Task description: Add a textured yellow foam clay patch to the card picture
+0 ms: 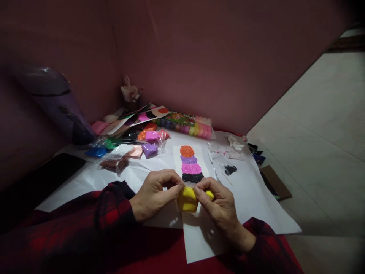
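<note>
Pinching the yellow packet (188, 201) along its top edge with left hand (155, 196) and right hand (222, 205), I hold it between them, about equally near each, just my side of the black band (192, 177) on the paper strip (201, 238), whose long axis runs away from me.

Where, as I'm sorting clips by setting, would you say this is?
Probably a craft corner in a home: small bags of brightly coloured, clay-like material, a paper strip bearing coloured bands, and a white sheet spread as a work surface beside pinkish walls.
</note>
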A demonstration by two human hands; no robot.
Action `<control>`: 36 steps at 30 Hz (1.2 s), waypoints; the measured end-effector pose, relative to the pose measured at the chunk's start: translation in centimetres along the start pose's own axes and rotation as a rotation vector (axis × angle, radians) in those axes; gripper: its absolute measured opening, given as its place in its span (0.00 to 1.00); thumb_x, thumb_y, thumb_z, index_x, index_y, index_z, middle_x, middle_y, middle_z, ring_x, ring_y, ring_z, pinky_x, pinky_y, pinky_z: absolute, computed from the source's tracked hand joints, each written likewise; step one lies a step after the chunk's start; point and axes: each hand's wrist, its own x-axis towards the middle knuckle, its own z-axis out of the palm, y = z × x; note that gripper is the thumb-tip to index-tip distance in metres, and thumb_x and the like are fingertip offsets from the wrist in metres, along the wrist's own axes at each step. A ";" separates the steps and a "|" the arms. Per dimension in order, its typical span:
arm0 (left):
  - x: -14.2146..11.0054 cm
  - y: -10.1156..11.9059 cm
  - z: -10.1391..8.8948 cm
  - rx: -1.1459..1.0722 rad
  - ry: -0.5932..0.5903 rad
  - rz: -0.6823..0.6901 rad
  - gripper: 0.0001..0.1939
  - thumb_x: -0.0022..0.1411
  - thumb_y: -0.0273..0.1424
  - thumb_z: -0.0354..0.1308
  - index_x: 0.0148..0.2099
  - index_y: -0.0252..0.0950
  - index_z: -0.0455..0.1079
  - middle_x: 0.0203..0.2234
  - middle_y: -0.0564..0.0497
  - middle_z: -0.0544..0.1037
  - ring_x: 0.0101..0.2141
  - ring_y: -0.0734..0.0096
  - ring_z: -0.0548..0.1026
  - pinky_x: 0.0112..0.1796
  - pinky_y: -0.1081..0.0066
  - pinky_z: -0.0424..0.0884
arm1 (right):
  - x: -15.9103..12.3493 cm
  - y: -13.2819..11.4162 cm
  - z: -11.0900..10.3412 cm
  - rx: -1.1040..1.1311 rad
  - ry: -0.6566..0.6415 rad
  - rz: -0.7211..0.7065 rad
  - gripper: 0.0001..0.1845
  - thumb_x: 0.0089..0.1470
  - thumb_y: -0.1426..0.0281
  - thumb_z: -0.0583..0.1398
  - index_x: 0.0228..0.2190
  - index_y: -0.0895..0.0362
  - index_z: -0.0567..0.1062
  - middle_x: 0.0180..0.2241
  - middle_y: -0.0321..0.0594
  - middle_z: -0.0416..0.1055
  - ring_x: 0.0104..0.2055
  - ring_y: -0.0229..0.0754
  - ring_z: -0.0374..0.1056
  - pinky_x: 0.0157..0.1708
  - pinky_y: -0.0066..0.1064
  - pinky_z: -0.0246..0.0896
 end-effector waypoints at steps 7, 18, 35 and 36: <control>0.1 -0.3 -0.3 -0.014 -0.098 -0.040 0.10 0.59 0.32 0.56 0.36 0.29 0.73 0.29 0.48 0.75 0.30 0.72 0.70 0.31 0.72 0.65 | 0.2 0.0 -0.2 0.013 -0.012 -0.017 0.08 0.56 0.69 0.58 0.26 0.56 0.70 0.22 0.31 0.65 0.22 0.33 0.60 0.22 0.23 0.55; 0.1 -0.4 0.0 0.102 -0.109 0.037 0.07 0.57 0.27 0.54 0.30 0.30 0.70 0.26 0.49 0.73 0.26 0.75 0.66 0.27 0.75 0.62 | 0.4 0.0 0.1 0.017 -0.120 0.018 0.07 0.56 0.69 0.58 0.26 0.57 0.70 0.21 0.31 0.63 0.21 0.33 0.58 0.21 0.24 0.54; 0.3 -0.9 -0.2 0.100 -0.089 0.031 0.11 0.59 0.32 0.55 0.34 0.29 0.74 0.28 0.46 0.76 0.30 0.68 0.71 0.32 0.70 0.66 | 0.6 0.3 -0.2 0.024 -0.077 0.049 0.09 0.56 0.67 0.59 0.26 0.57 0.72 0.23 0.33 0.68 0.24 0.35 0.62 0.24 0.24 0.57; 0.4 -0.9 -0.3 0.098 -0.082 0.022 0.11 0.59 0.32 0.55 0.34 0.29 0.74 0.28 0.46 0.76 0.30 0.68 0.71 0.33 0.69 0.66 | 0.6 0.4 -0.2 0.021 -0.063 0.051 0.09 0.56 0.66 0.60 0.26 0.57 0.72 0.22 0.33 0.67 0.23 0.34 0.61 0.23 0.24 0.57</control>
